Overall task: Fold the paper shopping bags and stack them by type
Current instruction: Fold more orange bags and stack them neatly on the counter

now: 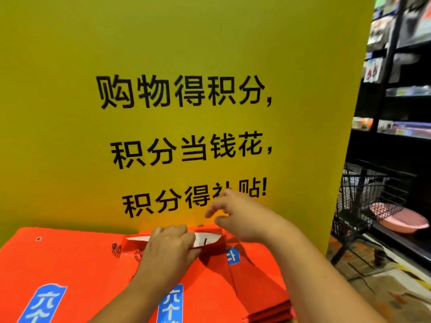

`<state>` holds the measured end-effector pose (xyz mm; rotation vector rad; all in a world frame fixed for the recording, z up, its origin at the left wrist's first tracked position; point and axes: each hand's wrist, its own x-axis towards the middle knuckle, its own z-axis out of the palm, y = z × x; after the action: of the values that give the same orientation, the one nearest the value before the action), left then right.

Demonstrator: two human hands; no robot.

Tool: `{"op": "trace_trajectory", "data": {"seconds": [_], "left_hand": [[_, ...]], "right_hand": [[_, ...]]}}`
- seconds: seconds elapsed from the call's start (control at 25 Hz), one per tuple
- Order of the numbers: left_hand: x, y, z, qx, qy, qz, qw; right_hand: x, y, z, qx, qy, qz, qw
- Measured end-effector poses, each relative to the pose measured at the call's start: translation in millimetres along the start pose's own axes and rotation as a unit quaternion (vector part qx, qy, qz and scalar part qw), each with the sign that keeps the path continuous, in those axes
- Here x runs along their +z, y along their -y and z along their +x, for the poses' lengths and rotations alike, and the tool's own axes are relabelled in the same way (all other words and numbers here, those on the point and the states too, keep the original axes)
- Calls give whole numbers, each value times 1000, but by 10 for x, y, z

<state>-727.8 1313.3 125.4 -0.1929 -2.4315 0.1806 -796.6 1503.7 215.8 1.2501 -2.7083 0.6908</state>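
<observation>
One red bag (211, 240) lies on top of the red stack (70, 264) at its far edge, its open mouth running from 9 to 3 o'clock. The left hand (168, 245) grips the mouth's near lip. The right hand (242, 215) hovers loose-fingered and empty at 1 o'clock from it, probably nearer to flatten the right end.

Yellow signboard (163, 54) with black characters spans 9 to 1 o'clock. Dark shelving (401, 66) stands at 2 o'clock. Wire cart (363, 194), 3 to 4 o'clock, holds a pink basin (401, 220).
</observation>
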Motion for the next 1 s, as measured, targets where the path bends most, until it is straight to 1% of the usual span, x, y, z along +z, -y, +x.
{"op": "trace_trajectory", "data": {"seconds": [0.08, 0.2, 0.28, 0.4, 0.56, 0.68, 0.8, 0.88, 0.92, 1.0], "left_hand": [[-35, 12, 7, 12, 10, 7, 1000], [-22, 5, 2, 13, -3, 14, 1000], [-9, -1, -1, 9, -13, 16, 1000], [12, 7, 15, 8, -21, 6, 1000], [9, -8, 11, 7, -11, -9, 1000], [-2, -4, 14, -8, 4, -34, 999], [-48, 33, 40, -36, 30, -80, 996], [-94, 52, 42, -47, 55, -85, 994], [-116, 56, 40, -47, 66, -72, 994], [-151, 62, 26, -44, 93, -39, 994]], "right_hand": [[-70, 16, 126, -9, 28, -19, 999], [113, -81, 241, 2, 109, 11, 994], [257, -144, 262, 22, 137, 35, 990], [340, -174, 318, 33, 133, 26, 990], [440, -106, 375, 0, 130, -60, 990], [458, -101, 361, -1, 137, -53, 989], [430, -110, 345, -28, 123, -73, 989], [414, -90, 335, -40, 99, -80, 991], [402, -83, 327, -38, 75, -80, 993], [332, -114, 331, -12, -10, -76, 997]]}}
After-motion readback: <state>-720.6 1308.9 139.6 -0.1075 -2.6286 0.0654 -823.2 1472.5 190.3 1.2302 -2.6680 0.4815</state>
